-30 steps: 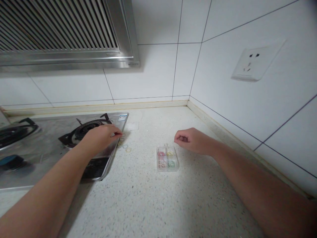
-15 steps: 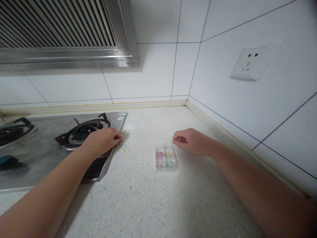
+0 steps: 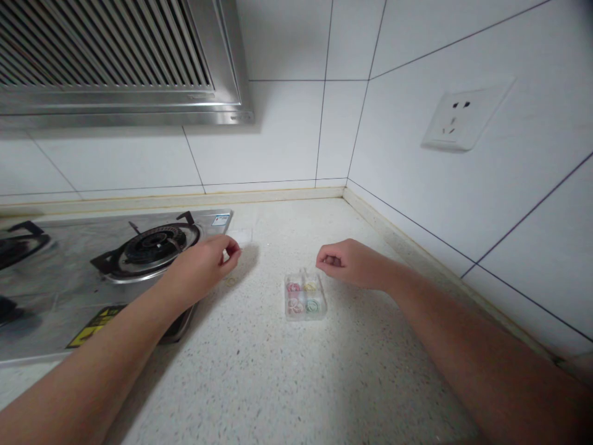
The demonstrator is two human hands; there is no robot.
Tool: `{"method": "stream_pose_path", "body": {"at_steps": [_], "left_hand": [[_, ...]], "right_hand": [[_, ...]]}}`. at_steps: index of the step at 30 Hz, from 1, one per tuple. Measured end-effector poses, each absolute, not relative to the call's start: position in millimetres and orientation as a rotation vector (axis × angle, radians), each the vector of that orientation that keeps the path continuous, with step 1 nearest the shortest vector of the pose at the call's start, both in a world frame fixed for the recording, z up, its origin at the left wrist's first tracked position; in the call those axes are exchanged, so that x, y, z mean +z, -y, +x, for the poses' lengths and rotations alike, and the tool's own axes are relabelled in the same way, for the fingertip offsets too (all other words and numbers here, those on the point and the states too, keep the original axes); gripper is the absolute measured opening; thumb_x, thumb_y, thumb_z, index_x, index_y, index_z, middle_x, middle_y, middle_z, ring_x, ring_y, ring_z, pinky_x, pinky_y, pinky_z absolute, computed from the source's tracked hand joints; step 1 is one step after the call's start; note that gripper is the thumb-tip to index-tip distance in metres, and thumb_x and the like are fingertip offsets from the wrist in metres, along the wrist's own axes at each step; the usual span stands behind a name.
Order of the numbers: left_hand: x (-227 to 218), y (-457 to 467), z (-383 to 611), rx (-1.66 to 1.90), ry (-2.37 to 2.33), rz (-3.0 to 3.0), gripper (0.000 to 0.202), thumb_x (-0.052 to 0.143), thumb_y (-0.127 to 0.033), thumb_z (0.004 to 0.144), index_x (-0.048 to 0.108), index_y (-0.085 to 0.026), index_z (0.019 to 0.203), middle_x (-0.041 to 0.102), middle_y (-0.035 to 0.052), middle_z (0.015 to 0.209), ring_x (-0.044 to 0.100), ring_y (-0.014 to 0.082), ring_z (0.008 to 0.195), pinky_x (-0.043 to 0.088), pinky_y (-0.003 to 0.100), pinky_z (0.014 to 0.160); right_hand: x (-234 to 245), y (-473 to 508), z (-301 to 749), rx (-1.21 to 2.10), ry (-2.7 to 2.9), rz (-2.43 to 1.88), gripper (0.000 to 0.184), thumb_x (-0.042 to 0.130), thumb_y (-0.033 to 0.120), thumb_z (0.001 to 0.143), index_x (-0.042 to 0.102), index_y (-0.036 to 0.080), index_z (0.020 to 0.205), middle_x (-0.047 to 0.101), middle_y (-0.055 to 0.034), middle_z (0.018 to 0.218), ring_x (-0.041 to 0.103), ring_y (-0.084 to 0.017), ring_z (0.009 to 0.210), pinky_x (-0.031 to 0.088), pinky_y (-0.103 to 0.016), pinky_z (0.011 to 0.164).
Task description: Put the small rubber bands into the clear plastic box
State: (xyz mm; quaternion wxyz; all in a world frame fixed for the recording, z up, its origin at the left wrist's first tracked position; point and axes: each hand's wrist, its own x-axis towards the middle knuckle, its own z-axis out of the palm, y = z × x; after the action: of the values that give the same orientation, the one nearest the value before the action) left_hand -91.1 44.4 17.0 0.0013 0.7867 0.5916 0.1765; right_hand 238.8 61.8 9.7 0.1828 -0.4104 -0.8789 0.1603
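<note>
— Hands, left one first: what is its state?
— Your left hand (image 3: 204,266) hovers over the worktop (image 3: 278,383) at the near corner of the stove (image 3: 69,290). Thumb and forefinger are pinched together and the other fingers are curled. Whether anything sits in that pinch: cannot tell, too small.
— And the right?
— Your right hand (image 3: 354,266) is a loose fist, knuckles up, low over the worktop. Nothing shows in it, but the palm is hidden.
— Where is the box?
— The compartment box (image 3: 304,296), clear plastic, lies flat on the worktop between your two hands. It has four cells with coloured rings in each: pink, yellow, pale, green. Its outline is roughly square, so no marked long axis.
— Which hand is nearer?
— The right. Its curled fingers sit just beyond the box's far right corner, close to touching. Your left pinch is clearly apart from the box, off to the left and a little farther back.
— Loose items?
— One yellowish ring (image 3: 230,281) lies on the worktop just under your left fingertips. A clear flat piece (image 3: 241,236), possibly a lid, lies beyond them by the stove's corner.
</note>
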Motion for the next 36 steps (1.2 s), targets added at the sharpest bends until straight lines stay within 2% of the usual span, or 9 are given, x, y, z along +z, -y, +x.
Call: {"method": "stream_pose_path", "body": {"at_steps": [5,11,15,18,25,30,36], "left_hand": [[9,-22,-52,0.798,-1.468,2.259,0.024,0.049,-0.039,0.092,0.062,-0.019,0.090,0.063,0.0020,0.075,0.055,0.0155,0.064,0.039,0.026,0.058],[-2,-11,-18,0.993,-1.168,1.925,0.023,0.054,-0.039,0.092,0.062,-0.018,0.087,0.057,0.0003,0.072,0.050,0.0131,0.064,0.038,0.023,0.057],[-5,-11,-10,0.939,-1.033,1.620,0.029,0.055,-0.048,0.092,0.057,-0.019,0.088,0.048,-0.0048,0.058,0.037,0.0093,0.048,0.027,0.021,0.045],[-8,-11,-7,0.915,-0.981,1.552,0.030,0.056,-0.050,0.092,0.057,-0.020,0.089,0.044,-0.0065,0.054,0.033,0.0083,0.044,0.021,0.021,0.042],[-10,-11,-3,0.935,-0.920,1.590,0.029,0.058,-0.047,0.092,0.058,-0.018,0.088,0.049,-0.0055,0.056,0.035,0.0069,0.043,0.025,0.021,0.045],[-11,-11,-4,0.967,-0.906,1.590,0.027,0.060,-0.045,0.090,0.060,-0.018,0.087,0.045,-0.0065,0.055,0.033,0.0075,0.045,0.025,0.021,0.046],[-11,-11,-6,0.979,-0.892,1.606,0.026,0.063,-0.043,0.088,0.062,-0.017,0.087,0.048,-0.0048,0.060,0.033,0.0080,0.049,0.025,0.021,0.047]], "right_hand": [[9,-61,236,0.474,2.465,-1.124,0.017,0.056,0.029,0.087,0.069,0.018,0.087,0.064,-0.0009,0.068,0.052,-0.010,0.058,0.032,-0.025,0.057],[13,-54,225,0.584,2.406,-1.080,0.016,0.057,0.029,0.087,0.069,0.017,0.089,0.058,0.0019,0.064,0.046,-0.008,0.055,0.032,-0.023,0.056],[13,-48,217,0.715,2.346,-1.019,0.017,0.057,0.030,0.088,0.068,0.017,0.090,0.055,0.0036,0.062,0.043,-0.008,0.054,0.032,-0.022,0.054],[12,-45,212,0.764,2.353,-0.986,0.015,0.058,0.030,0.087,0.066,0.017,0.089,0.054,0.0043,0.061,0.042,-0.007,0.053,0.031,-0.021,0.052],[9,-43,207,0.869,2.286,-0.891,0.018,0.059,0.033,0.088,0.065,0.017,0.087,0.052,0.0044,0.061,0.043,-0.008,0.054,0.032,-0.021,0.050],[9,-42,206,0.931,2.229,-0.898,0.021,0.060,0.037,0.089,0.065,0.017,0.086,0.048,0.0049,0.060,0.041,-0.008,0.055,0.031,-0.022,0.050],[13,-39,207,0.950,2.207,-0.903,0.024,0.061,0.040,0.089,0.066,0.017,0.087,0.053,0.0034,0.062,0.044,-0.009,0.057,0.034,-0.023,0.053]]}}
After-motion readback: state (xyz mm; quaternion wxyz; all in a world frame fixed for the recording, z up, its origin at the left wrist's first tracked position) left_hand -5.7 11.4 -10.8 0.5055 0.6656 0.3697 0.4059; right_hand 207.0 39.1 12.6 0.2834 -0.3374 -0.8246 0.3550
